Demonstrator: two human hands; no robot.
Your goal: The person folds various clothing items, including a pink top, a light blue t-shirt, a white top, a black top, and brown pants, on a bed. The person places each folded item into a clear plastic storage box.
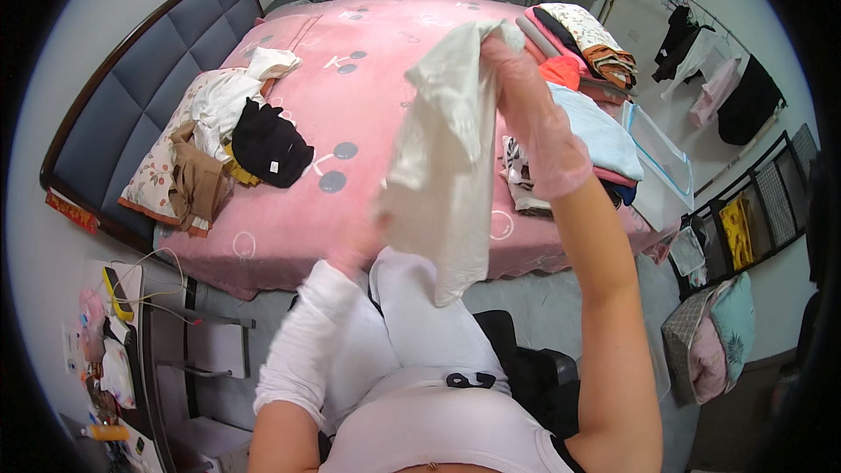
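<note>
A white cloth garment point(443, 164) hangs in front of me above the near edge of the bed. My right hand point(519, 79), in a thin pink see-through glove, is raised and grips the garment's upper end. Lower down, my left hand point(355, 246) is motion-blurred beside the garment's left edge; its wrist is in a white sleeve. Whether those left fingers hold the cloth is unclear. Beyond lies the bed's pink printed cover point(374, 138). The lower end of the garment hangs over my white-trousered legs point(420, 325).
Loose clothes, among them a black garment point(272, 144) and brown trousers point(197, 184), lie on a pillow at left. Folded piles point(591, 125) occupy the bed's right side beside a clear zip bag point(657, 151). A cluttered desk point(141, 289) stands left, a fabric storage box point(690, 335) right.
</note>
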